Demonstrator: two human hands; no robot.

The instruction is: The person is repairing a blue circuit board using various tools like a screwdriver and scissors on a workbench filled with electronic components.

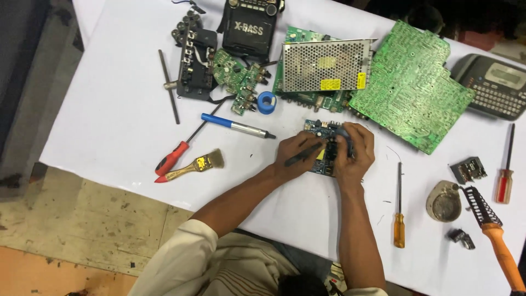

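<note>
Left hand [296, 156] holds a dark tool; right hand [353, 153] grips blue board [320, 131]; round tin [444, 203] seemingly empty.

Bare tablecloth [109, 82] at far left (widest gap); green circuit board [408, 87] and metal-caged power supply [326, 66] crowd the back.

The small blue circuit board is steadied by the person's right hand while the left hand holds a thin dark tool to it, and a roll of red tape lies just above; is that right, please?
Nearly: the head view shows the roll of tape is blue, not red. The right hand does steady the small blue circuit board, and the left hand holds the thin dark tool.
</note>
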